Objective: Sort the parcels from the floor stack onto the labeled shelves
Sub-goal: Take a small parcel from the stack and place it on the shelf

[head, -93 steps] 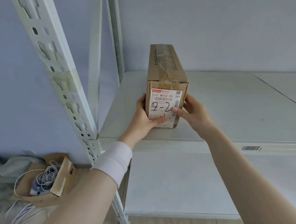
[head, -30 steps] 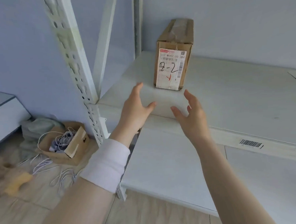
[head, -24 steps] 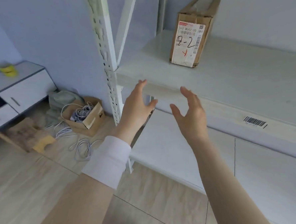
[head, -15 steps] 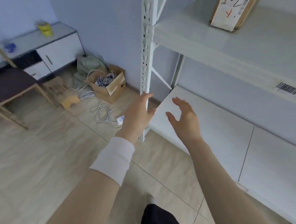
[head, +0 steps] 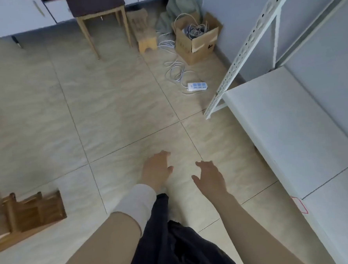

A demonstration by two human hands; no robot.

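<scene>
Head view: power strip (head: 197, 87), cardboard box (head: 196, 44) near shelf post (head: 244, 52).

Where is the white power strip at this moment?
In the head view, the power strip lies on the floor right of centre, between the cardboard box of cables and the rack's front post.

floor (head: 114, 107) beige tile | shelf (head: 286, 125) white | wristband (head: 135, 201) white | box (head: 196, 39) brown
</scene>
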